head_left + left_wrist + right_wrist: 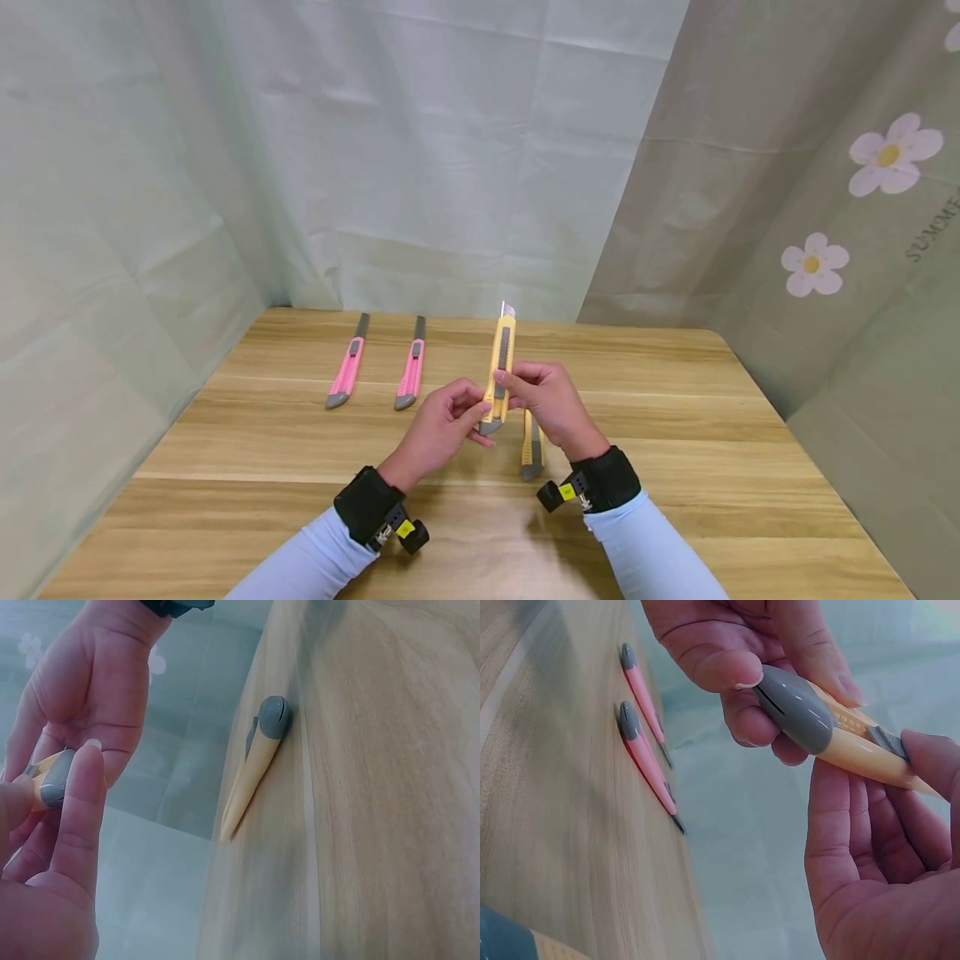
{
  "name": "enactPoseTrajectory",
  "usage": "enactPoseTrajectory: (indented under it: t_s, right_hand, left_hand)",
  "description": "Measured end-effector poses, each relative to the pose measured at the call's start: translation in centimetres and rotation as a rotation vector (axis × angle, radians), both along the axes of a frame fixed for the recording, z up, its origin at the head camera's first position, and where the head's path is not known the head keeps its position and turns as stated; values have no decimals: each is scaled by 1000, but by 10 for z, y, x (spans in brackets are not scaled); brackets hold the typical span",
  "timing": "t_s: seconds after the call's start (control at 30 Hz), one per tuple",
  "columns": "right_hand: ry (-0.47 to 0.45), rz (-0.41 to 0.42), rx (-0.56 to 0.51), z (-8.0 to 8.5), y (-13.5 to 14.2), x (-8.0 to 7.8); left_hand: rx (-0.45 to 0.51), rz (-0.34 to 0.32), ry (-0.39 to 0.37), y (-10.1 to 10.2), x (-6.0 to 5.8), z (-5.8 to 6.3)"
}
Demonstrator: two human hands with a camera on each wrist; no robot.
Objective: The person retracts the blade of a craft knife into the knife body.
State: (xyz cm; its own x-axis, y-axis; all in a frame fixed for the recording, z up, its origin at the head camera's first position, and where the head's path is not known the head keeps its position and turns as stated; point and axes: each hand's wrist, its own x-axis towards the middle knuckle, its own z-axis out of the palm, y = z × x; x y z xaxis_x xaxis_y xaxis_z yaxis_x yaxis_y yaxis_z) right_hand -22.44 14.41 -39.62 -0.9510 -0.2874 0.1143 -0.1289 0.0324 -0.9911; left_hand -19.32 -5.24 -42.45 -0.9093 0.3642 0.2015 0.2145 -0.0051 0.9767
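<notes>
Both hands hold a yellow utility knife (pixel 503 342) raised above the table, its tip upward with a short bit of bright blade showing. My left hand (pixel 437 427) pinches the lower end near the grey end cap (pixel 799 712). Higher on the body, my right hand (pixel 557 406) grips the knife, its thumb at the grey slider (pixel 889 742). A second yellow utility knife (pixel 532 454) lies on the table below the right hand, which partly hides it in the head view. The left wrist view shows that lying knife (pixel 256 769) apart from both hands.
Two pink utility knives, one farther left (pixel 347 367) and one nearer (pixel 410 367), lie side by side on the wooden table (pixel 247 433), grey ends toward me. A pale curtain (pixel 435 167) hangs behind the table's back edge and along the sides.
</notes>
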Motion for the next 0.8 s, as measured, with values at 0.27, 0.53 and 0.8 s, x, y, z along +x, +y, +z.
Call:
enactPoseTrajectory:
  t_s: [0.27, 0.53, 0.8]
  right_hand:
    - [19, 34, 20, 1, -1, 2]
    - [45, 55, 52, 0, -1, 0]
    - [19, 64, 24, 0, -2, 0]
  left_hand:
    - [0, 14, -7, -2, 1, 1]
    - [10, 15, -15, -1, 1, 3]
    - [3, 39, -30, 1, 0, 5]
